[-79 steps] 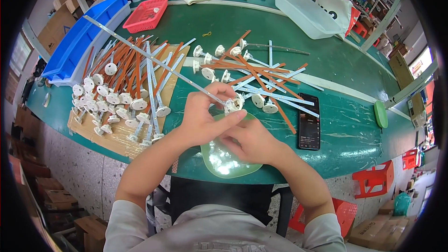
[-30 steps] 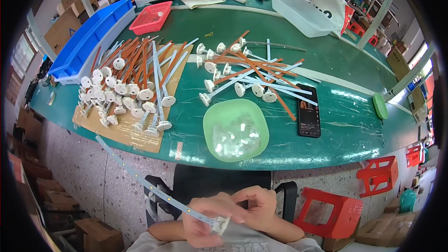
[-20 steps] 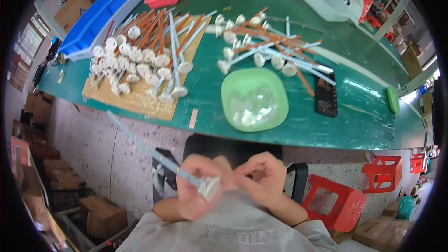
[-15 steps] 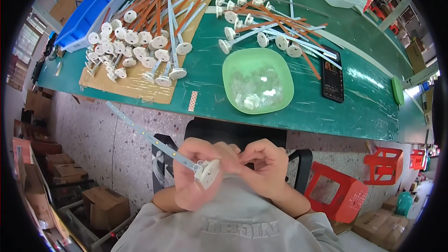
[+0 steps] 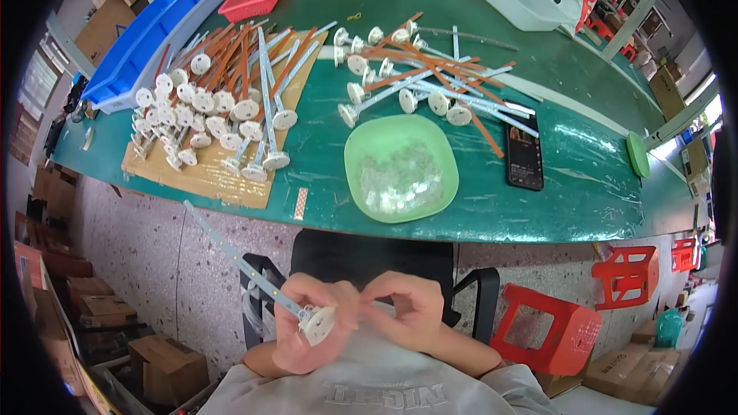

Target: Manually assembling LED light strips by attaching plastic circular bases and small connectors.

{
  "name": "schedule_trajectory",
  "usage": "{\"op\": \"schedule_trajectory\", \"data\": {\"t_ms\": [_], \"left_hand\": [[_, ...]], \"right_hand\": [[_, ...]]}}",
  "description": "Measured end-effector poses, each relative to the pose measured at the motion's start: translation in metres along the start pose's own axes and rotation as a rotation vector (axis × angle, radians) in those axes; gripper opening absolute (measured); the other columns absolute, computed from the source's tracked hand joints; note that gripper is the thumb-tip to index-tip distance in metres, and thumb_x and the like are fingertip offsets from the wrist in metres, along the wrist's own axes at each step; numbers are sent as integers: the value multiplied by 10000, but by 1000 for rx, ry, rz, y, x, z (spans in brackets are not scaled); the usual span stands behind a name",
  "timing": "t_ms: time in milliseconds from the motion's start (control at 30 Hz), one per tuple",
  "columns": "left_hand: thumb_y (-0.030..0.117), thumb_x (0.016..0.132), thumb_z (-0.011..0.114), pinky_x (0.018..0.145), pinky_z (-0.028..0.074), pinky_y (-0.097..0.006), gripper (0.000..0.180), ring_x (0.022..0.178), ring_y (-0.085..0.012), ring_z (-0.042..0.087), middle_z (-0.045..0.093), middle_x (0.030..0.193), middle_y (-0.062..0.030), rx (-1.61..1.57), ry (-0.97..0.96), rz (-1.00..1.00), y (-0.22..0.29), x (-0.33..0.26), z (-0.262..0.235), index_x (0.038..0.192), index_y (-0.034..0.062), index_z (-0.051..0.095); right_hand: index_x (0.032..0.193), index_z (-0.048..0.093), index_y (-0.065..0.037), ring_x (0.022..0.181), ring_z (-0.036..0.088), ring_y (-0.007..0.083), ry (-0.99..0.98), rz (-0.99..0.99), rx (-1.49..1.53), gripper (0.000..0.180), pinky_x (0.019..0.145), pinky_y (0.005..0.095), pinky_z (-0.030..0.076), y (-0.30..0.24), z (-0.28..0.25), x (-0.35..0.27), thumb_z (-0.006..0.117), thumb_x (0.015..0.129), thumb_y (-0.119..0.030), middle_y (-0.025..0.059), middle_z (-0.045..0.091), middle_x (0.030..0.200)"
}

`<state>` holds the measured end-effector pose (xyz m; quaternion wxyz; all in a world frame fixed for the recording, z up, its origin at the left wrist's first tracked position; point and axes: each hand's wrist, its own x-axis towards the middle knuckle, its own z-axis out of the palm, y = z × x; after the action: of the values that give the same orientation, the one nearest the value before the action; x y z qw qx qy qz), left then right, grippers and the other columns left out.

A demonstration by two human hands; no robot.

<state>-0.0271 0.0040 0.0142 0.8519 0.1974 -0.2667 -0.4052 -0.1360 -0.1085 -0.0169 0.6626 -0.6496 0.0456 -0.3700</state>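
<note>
Left hand (image 5: 307, 324) closed on strip (image 5: 231, 253) near its disc (image 5: 317, 324); right hand (image 5: 411, 311) pinched beside it; bowl (image 5: 401, 167) at 12 o'clock on worktop (image 5: 584, 177).

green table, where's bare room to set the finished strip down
Bare green table lies right of the black phone, toward the small green lid, and along the far middle. Crowded: the cardboard sheet, the strip pile and the green bowl.
</note>
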Motion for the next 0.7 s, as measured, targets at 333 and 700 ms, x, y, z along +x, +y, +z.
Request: {"op": "schedule_trajectory", "data": {"t_ms": [333,700], "left_hand": [[451,978,574,729,334,-377,438,784,-208,454,573,864,-105,14,-60,89,1,3,0,1110,52,452],[369,1026,525,675,448,-351,324,775,-232,531,602,941,-139,247,-160,123,-5,4,3,1116,69,442]], "right_hand": [[910,698,52,734,675,270,-11,-238,-271,222,635,324,538,-3,4,14,743,698,103,169,703,893],[880,679,46,711,665,272,16,-368,-333,200,624,335,540,-12,-1,17,687,696,126,154,683,873]]}}
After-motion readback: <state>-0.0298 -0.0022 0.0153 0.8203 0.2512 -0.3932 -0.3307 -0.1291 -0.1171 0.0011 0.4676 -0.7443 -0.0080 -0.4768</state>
